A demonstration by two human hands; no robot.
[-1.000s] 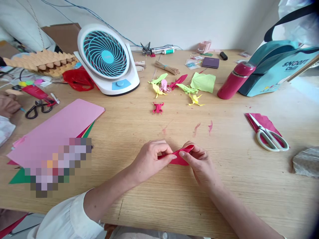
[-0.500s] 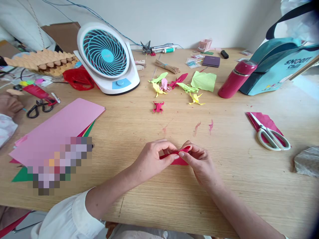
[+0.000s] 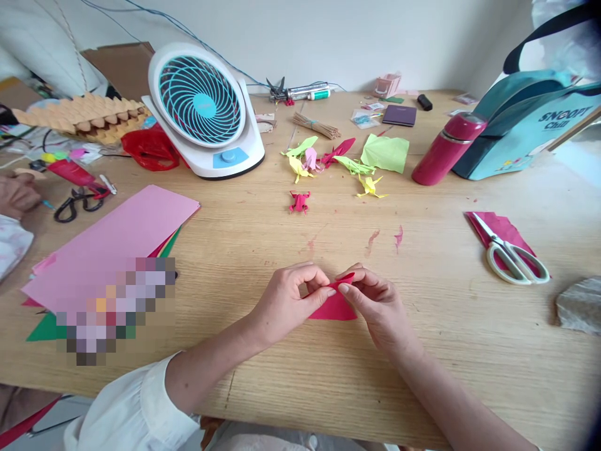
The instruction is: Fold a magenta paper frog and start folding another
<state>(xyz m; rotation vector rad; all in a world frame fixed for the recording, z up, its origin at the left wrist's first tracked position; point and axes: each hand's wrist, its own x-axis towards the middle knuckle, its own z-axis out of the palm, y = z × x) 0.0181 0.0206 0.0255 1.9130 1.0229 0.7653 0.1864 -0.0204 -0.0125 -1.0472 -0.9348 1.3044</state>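
Near the front middle of the table, a piece of red paper is pinched between both hands, its upper edge bunched or folded over. My left hand grips that edge from the left with thumb and fingers. On the right side of the same edge, my right hand is closed, thumb in front and fingers behind. The thumbs nearly touch. Beyond the hands lies a small red folded paper figure. Farther back are a yellow paper figure and several other folded pieces in green, pink and red.
Stacked coloured sheets lie at the left, near a white fan. At the right are white-handled scissors on red paper, a red bottle and a blue bag. Another person's hand rests at the far left.
The red paper's lower part now shows larger and hangs flatter below my fingers. Both hands keep their pinch, with only slight shifts.
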